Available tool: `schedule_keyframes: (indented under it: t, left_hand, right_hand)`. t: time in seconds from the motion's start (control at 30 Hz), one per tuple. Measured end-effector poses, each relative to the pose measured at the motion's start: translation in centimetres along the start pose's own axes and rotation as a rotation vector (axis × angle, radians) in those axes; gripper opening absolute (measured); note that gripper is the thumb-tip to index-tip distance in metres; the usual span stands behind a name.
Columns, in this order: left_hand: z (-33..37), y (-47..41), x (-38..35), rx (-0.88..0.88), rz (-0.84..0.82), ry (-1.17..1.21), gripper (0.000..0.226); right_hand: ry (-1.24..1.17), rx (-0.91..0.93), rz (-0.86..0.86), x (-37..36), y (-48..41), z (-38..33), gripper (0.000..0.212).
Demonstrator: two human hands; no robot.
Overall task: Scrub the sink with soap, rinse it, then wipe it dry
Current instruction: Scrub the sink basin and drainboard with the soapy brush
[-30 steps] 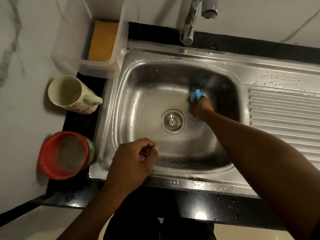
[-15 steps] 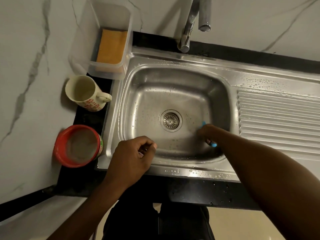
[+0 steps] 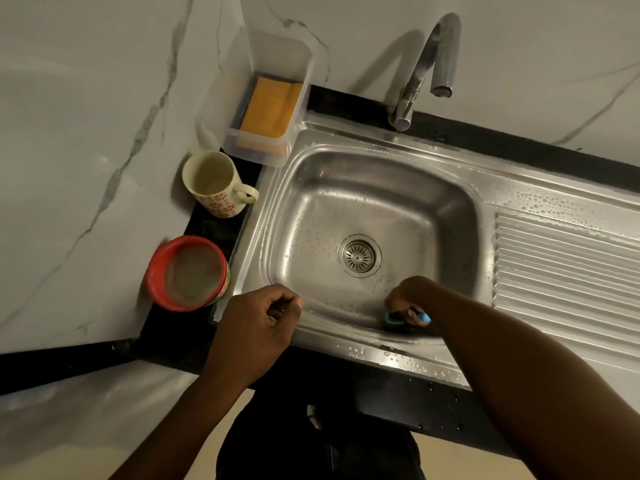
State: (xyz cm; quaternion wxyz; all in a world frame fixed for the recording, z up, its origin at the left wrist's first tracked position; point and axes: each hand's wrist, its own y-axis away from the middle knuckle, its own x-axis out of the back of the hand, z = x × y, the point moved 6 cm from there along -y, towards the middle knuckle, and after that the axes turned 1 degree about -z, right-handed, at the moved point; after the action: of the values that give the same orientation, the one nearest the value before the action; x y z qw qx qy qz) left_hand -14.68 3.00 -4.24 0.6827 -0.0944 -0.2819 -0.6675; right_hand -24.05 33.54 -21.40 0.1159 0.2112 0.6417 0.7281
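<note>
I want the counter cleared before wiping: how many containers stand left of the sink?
3: a clear box holding an orange sponge at the back, a cream mug in the middle, and a red tub nearest the person. None looks hidden.

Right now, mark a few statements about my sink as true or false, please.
1. The right hand grips a blue scrubber against the sink's near wall. True.
2. Water runs from the faucet. False: no stream shows.
3. The orange sponge lies in the clear container. True.
4. The mug stands right of the sink. False: it stands left, beside the red tub.
5. The left hand holds the sponge. False: it rests curled on the sink's front rim.
</note>
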Motion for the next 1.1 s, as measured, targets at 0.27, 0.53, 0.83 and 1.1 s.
schedule_keyframes:
  t: [0.27, 0.53, 0.83, 1.1]
  left_hand:
    - [1.1, 2.7, 0.5, 0.024, 0.133, 0.001, 0.011]
    - [1.4, 7.1, 2.2, 0.113, 0.273, 0.021, 0.010]
    - [-0.5, 12.3, 3.9, 0.216, 0.420, 0.116, 0.009]
    - [-2.5, 15.5, 7.4, 0.208, 0.525, 0.124, 0.010]
  right_hand:
    - [-0.124, 0.022, -0.451, -3.7, 3.3, -3.9, 0.037]
    - [-0.308, 0.650, -0.126, -2.0, 12.9, -6.0, 0.038]
    - [0.128, 1.231, 0.544, -6.8, 20.9, -7.8, 0.027]
    - [0.199, 1.412, 0.658, -15.2, 24.7, -11.2, 0.030]
